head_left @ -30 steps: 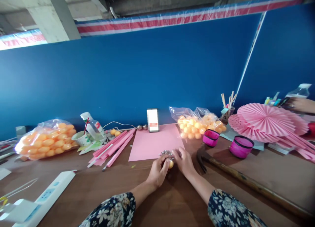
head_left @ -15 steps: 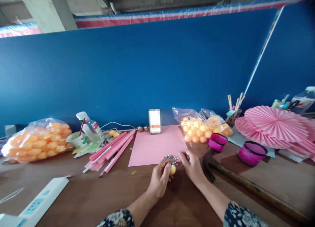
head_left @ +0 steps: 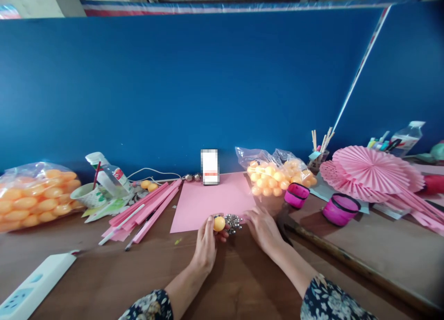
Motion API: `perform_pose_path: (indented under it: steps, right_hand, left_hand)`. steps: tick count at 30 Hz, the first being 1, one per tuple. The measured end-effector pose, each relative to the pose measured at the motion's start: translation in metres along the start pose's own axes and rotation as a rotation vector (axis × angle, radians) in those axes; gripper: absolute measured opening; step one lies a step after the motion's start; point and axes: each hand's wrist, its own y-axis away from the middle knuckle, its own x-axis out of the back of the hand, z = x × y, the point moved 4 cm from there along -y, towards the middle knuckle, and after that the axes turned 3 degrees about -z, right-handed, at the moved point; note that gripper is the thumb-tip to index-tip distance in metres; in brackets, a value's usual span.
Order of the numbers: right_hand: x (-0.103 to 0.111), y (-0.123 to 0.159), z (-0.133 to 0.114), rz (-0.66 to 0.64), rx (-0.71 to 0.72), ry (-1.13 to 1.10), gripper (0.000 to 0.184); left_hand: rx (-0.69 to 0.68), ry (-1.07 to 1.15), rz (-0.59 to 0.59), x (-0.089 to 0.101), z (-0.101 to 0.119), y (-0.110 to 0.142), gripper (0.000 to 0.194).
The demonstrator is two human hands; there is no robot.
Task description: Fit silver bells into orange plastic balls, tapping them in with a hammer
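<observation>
My left hand (head_left: pixel 205 247) is closed around a yellow ball (head_left: pixel 219 224), its thumb along the ball's left side and its fingertips showing beneath. Out of the ball's right side stands a cluster of small shiny silver pieces (head_left: pixel 233 223), too fine to name. My right hand (head_left: pixel 264 230) is just right of that cluster, fingers drawn together and fingertips close to the silver pieces. Whatever those fingertips hold, if anything, is too small to make out. Under and behind the hands lies a pink sheet of paper (head_left: pixel 211 202) on the brown table (head_left: pixel 236 283).
Bags of orange balls (head_left: pixel 40 197) stand left and back right (head_left: pixel 270 176). Pink paper strips (head_left: pixel 149 213) lie left, near a power strip (head_left: pixel 38 285). A hammer (head_left: pixel 333 250), magenta bands (head_left: pixel 342 210) and pink paper fans (head_left: pixel 373 172) are right. A blurred phone-like object (head_left: pixel 210 167) stands behind.
My left hand has turned the yellow ball, so the silver cluster now points right and more of the ball shows. My right fingertips have lowered beside the cluster. The view has shifted right.
</observation>
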Motion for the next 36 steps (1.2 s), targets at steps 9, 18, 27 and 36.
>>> perform_pose_path:
  steps: [9,18,27,36]
  right_hand:
    - [-0.01,-0.005,-0.005,-0.041,0.043,0.022,0.018]
    - [-0.001,-0.001,-0.004,0.04,-0.03,-0.082,0.013]
    - [-0.007,0.0,-0.008,0.048,-0.182,-0.73,0.018]
    - [-0.003,0.002,-0.022,0.111,-0.159,-0.717,0.017]
  left_hand:
    - [0.015,0.081,-0.037,-0.002,0.001,0.0,0.047]
    - [0.013,0.083,-0.103,-0.003,0.003,0.001,0.041]
    - [-0.001,0.115,-0.111,-0.004,0.003,0.002,0.04]
    - [-0.018,-0.095,-0.1,-0.001,-0.001,0.002,0.043]
